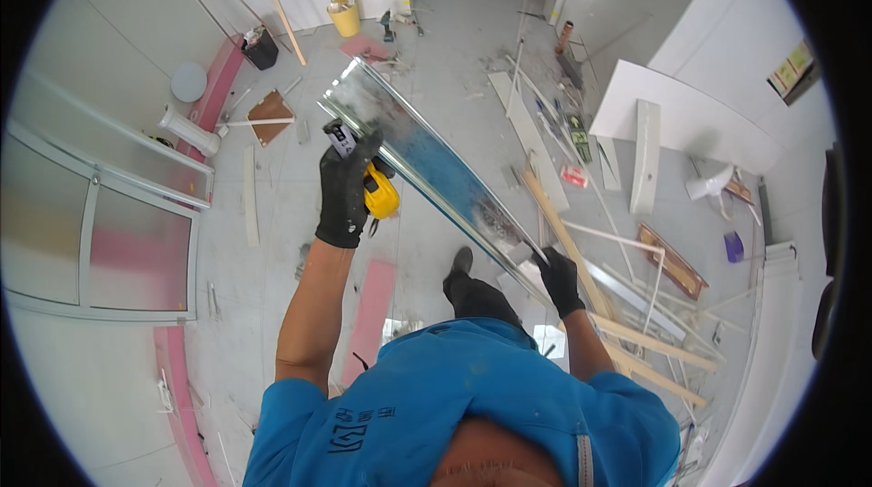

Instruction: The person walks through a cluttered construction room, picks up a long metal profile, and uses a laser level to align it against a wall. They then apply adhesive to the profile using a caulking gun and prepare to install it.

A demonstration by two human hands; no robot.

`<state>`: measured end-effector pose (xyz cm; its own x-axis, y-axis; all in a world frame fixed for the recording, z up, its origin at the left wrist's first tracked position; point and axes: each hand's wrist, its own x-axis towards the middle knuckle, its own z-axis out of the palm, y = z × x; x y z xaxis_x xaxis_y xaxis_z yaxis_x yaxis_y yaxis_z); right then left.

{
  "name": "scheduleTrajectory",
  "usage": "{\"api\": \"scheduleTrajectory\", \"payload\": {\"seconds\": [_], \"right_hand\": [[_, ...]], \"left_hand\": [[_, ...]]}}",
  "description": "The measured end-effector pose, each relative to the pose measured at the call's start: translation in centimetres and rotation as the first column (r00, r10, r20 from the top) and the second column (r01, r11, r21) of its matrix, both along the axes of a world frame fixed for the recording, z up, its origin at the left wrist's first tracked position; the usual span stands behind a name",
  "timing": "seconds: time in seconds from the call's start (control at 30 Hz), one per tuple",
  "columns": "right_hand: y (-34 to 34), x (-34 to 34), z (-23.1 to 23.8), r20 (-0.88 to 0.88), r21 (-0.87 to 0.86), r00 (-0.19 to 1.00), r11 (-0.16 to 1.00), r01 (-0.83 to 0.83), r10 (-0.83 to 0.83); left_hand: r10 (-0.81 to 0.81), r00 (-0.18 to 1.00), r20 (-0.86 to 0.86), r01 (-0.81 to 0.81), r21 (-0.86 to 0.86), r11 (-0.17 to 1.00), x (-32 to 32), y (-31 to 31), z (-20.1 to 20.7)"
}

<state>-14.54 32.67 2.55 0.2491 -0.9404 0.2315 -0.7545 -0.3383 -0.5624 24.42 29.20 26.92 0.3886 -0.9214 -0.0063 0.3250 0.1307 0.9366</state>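
Note:
A long, shiny metal channel (434, 153) slants across in front of me, held up above the floor; its inner face reflects blue. My left hand (343, 192), in a black glove, is closed around a yellow tape measure (381, 193) beside the channel's far left edge. A small grey and black piece (341, 138) shows at the fingers; I cannot make out what it is. My right hand (559, 282), gloved in black too, grips the channel's near right end. Whether the left fingers also bear the channel is hidden.
Wooden strips (568, 242) and white trim pieces litter the floor at right, near a leaning white panel (681, 110). A yellow bucket (344, 18) and a cordless drill (388, 27) stand ahead. A pink board (371, 319) lies at left, by a framed glass door (136, 246).

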Motion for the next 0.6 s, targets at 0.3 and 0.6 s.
{"api": "scheduleTrajectory", "payload": {"seconds": [0.3, 0.6], "right_hand": [[-12.7, 2.3, 1.9, -0.016, 0.197, 0.999, 0.98, -0.03, 0.033], [-30.4, 6.1, 3.6, -0.115, 0.326, 0.987, 0.934, 0.146, -0.114]], "left_hand": [[0.04, 0.998, 0.04, -0.041, 0.041, 0.998, 6.2, -19.0, -1.5], [-0.139, 0.987, 0.085, 0.128, 0.115, 0.985, 12.7, -42.2, -6.9]]}}
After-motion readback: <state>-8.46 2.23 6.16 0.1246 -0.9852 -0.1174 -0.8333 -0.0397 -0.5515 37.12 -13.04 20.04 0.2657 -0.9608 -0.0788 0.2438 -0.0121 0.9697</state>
